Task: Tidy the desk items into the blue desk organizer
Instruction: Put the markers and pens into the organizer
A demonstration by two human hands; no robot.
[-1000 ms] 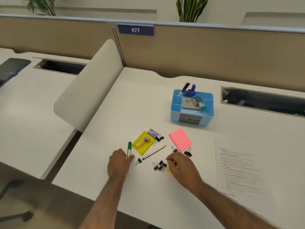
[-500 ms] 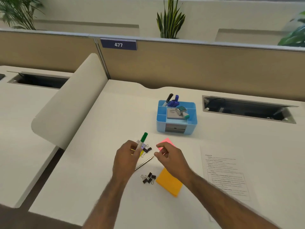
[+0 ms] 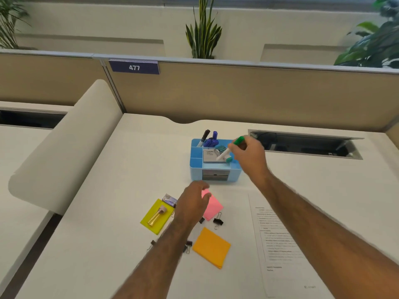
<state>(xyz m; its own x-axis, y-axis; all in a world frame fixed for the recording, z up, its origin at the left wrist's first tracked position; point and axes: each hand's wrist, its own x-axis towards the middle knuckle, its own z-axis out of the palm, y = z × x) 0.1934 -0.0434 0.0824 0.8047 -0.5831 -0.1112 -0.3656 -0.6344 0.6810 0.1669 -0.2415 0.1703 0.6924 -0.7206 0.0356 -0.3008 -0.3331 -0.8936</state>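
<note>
OVER THE TRAY: A person's right hand (image 3: 248, 157) pinches a green-capped marker (image 3: 224, 154) above the blue desk organizer (image 3: 195, 157), fingers curled round the barrel just under the cap. The marker's long axis runs on a slant. The green cap points up and away to the right of the grip. The white tail points down and left of it, over the organizer's middle tray.

The pen slot, holding a black marker (image 3: 204, 137) and blue pens (image 3: 212, 140), sits at the organizer's far-left corner, left of the grip and slightly beyond it. By the look of it, the tail must swing left and the barrel stand nearer upright to drop in there.

The right hand is by far the nearer to the organizer. The left hand (image 3: 192, 205), below and left of the grip, hovers over a pink sticky pad (image 3: 213, 206) with fingers loosely bent and nothing visibly held. Whether it touches the pad cannot be told.
</note>
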